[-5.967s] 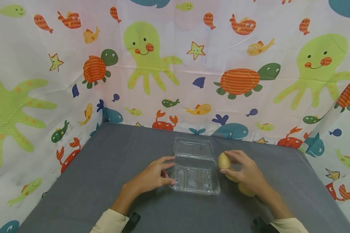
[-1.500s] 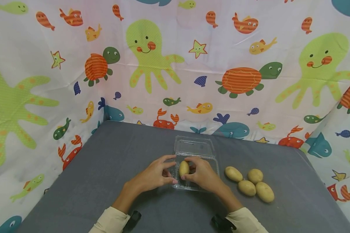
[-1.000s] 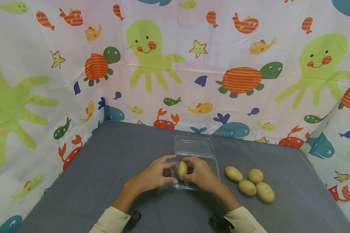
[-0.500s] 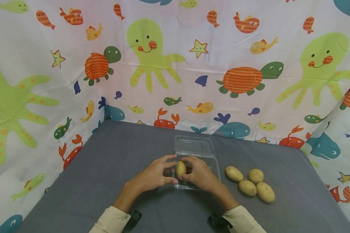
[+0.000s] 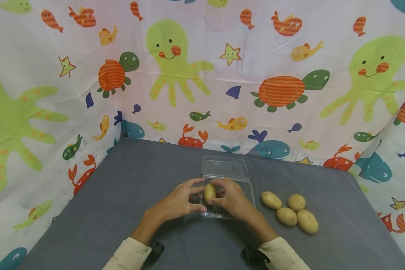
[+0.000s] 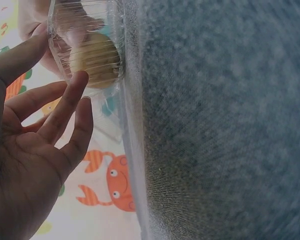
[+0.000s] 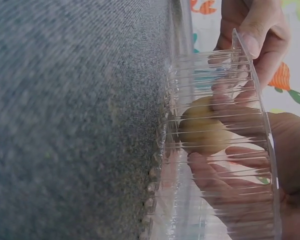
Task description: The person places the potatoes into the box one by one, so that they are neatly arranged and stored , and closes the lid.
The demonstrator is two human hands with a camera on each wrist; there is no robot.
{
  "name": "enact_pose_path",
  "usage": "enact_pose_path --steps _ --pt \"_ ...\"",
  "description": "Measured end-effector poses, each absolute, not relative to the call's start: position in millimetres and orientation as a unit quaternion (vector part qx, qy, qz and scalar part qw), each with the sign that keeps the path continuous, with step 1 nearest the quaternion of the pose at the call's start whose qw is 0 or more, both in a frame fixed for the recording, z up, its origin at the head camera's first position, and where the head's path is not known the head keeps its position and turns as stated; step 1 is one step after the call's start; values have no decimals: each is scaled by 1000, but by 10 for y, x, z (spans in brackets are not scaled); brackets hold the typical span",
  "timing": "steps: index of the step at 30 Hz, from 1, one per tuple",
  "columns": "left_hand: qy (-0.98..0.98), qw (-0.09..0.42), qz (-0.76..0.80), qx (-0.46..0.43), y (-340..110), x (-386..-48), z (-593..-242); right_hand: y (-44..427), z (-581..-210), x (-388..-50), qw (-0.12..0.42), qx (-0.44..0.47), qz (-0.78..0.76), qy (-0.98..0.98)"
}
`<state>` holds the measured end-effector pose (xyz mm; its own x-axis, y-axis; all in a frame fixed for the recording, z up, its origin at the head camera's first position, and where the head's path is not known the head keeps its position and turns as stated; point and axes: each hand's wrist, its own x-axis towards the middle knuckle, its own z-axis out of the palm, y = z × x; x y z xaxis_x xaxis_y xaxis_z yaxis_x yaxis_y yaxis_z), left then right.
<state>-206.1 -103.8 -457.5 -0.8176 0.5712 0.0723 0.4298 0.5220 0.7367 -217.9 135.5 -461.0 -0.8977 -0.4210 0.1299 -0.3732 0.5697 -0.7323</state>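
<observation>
A clear plastic container (image 5: 248, 191) lies with its lid (image 5: 224, 167) folded back. Against its left side rest the spread fingertips and thumb of my left hand (image 5: 177, 202), the thumb by the rim in the left wrist view. My right hand (image 5: 236, 198) reaches inside and holds a yellow potato (image 5: 209, 193) between thumb and fingers, near the left wall. Through the ribbed wall (image 7: 240, 125), the right wrist view shows this potato (image 7: 200, 127) low in the container. The potato (image 6: 97, 60) also appears through plastic in the left wrist view.
Several potatoes (image 5: 287, 216) lie grouped on the grey tabletop (image 5: 121, 180), right of the container. A white cloth (image 5: 202, 90) printed with sea animals stands behind the table and along both sides.
Over the six seconds, my right hand has gone from the potatoes at right into the container with one potato, then shifted it slightly left. My left hand has stayed at the container's side.
</observation>
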Motion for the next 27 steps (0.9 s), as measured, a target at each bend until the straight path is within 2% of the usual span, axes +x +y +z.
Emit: enact_pose_path --steps 18,27 --pt "862 95 405 289 -1024 -2063 -4549 1387 -4585 -2157 24 -225 -382 896" --pt "862 102 407 285 -1016 -2072 -4549 1427 -4575 -2168 43 -206 -402 891"
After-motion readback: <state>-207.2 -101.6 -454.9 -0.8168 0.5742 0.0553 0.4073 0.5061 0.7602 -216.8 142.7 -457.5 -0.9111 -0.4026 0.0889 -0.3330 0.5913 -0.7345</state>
